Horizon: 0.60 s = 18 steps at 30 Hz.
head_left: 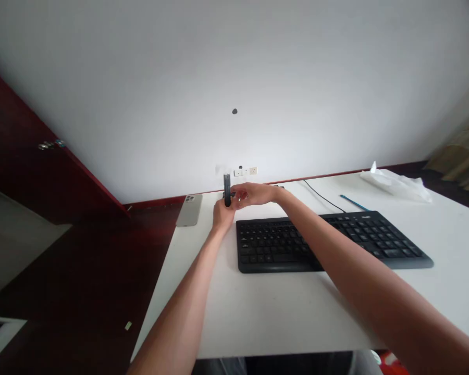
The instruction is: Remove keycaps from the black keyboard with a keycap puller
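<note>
Near the far edge of the white desk (297, 317), my left hand (222, 216) and my right hand (254, 194) meet around a dark grey upright cylinder (227, 190). Its exact kind is hard to tell. My left hand holds it from below, and the fingers of my right hand close on it from the right. Its lower part is hidden by my fingers. A black keyboard (328, 242) lies just right of and nearer than my hands, touching neither.
A pale smartphone (189, 210) lies on the dark red floor-level surface left of the desk. Behind the keyboard are a black cable (322, 196) and a teal pencil (354, 202). White plastic wrapping (394, 183) lies at the far right. Wall sockets (252, 171) sit above the desk.
</note>
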Tool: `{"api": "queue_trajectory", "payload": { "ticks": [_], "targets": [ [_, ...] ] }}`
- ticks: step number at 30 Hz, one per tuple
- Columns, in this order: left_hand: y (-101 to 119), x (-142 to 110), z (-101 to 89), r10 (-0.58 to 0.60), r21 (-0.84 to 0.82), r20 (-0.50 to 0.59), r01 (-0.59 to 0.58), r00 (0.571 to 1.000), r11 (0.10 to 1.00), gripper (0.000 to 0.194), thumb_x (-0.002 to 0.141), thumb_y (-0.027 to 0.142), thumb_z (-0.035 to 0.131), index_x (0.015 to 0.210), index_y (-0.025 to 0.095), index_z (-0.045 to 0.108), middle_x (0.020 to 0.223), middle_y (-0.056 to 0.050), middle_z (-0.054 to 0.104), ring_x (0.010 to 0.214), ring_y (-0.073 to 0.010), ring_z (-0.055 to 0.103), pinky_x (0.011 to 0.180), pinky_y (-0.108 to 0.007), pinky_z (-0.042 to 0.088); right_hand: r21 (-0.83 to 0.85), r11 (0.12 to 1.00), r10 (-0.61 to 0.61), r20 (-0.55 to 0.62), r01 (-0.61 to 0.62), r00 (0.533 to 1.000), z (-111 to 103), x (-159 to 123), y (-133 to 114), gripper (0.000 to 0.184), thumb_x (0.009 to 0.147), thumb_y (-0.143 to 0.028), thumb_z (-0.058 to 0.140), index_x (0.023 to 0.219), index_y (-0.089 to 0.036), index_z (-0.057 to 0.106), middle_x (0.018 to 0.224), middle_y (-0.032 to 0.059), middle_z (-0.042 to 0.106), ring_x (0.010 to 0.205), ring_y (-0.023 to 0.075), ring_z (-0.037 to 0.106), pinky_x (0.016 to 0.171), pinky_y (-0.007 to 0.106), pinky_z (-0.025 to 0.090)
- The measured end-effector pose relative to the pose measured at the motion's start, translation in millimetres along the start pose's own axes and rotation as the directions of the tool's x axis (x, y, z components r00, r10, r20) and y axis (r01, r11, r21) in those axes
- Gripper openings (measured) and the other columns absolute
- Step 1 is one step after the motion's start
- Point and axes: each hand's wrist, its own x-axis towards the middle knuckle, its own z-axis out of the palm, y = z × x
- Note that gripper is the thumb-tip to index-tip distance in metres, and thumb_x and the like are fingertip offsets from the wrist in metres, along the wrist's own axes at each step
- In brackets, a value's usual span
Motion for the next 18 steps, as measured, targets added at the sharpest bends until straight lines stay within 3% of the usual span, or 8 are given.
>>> {"api": "queue_trajectory", "payload": {
  "ticks": [3,5,9,11,15,18],
  "targets": [
    [8.2,-3.5,-0.9,0.012,0.096,-0.039,-0.008,0.999,0.995,0.023,0.087,0.037,0.066,0.079,0.017,0.073,0.077,-0.012,0.074,0.084,-0.0324,0.072,0.067,-0.033,0.042,0.055,0.996,-0.066,-0.075,0.070,0.995,-0.6,-2.0,-7.9,0.046,0.085,-0.050,0.076,0.119,-0.018,0.076,0.109,0.0082,0.078,0.102,0.0221,0.068,0.086,0.029,0.051],
    [15.4,-7.6,-0.2,0.043,0.182,-0.059,-0.032,0.997,0.983,0.017,0.084,0.032,0.067,0.077,0.018,0.072,0.073,-0.012,0.072,0.081,-0.0326,0.071,0.069,-0.034,0.042,0.068,0.995,-0.071,-0.112,0.079,0.991,-4.1,-5.0,-16.4,0.045,0.086,-0.054,0.073,0.112,-0.016,0.079,0.104,0.0084,0.078,0.095,0.0210,0.067,0.080,0.029,0.051],
    [30.3,-18.5,3.3,0.167,0.193,-0.014,-0.161,0.986,0.968,0.016,0.087,0.033,0.066,0.080,0.020,0.068,0.068,-0.006,0.068,0.070,-0.0245,0.066,0.068,-0.032,0.042,0.035,0.999,-0.027,-0.085,0.031,0.996,-19.6,-21.8,-34.0,0.043,0.088,-0.054,0.071,0.099,-0.013,0.079,0.083,0.0069,0.075,0.075,0.0172,0.063,0.066,0.028,0.049],
    [36.2,-25.0,6.3,0.229,0.189,0.036,-0.231,0.973,0.954,0.015,0.090,0.035,0.064,0.089,0.021,0.067,0.069,-0.002,0.065,0.067,-0.0202,0.062,0.069,-0.030,0.042,0.057,0.998,0.009,-0.167,0.000,0.986,-28.1,-40.2,-33.3,0.039,0.090,-0.051,0.069,0.099,-0.014,0.077,0.082,0.0067,0.073,0.075,0.0173,0.064,0.066,0.029,0.050],
    [45.5,-40.0,17.4,0.298,0.201,0.115,-0.316,0.948,0.927,0.025,0.091,0.030,0.064,0.115,0.024,0.062,0.080,0.001,0.062,0.074,-0.0181,0.061,0.074,-0.029,0.044,0.238,0.969,0.169,-0.422,-0.071,0.891,-32.4,-97.0,1.4,0.037,0.090,-0.050,0.069,0.104,-0.015,0.072,0.092,0.0095,0.073,0.083,0.0204,0.067,0.073,0.034,0.055],
    [55.7,-53.8,27.8,0.349,0.215,0.205,-0.390,0.914,0.895,0.019,0.090,0.026,0.064,0.110,0.024,0.065,0.083,0.000,0.062,0.077,-0.0185,0.061,0.074,-0.030,0.044,0.473,0.881,0.292,-0.544,0.001,0.787,-21.3,-138.5,41.1,0.042,0.091,-0.055,0.068,0.110,-0.018,0.068,0.108,0.0120,0.073,0.099,0.0245,0.070,0.086,0.039,0.057]
  ]
}}
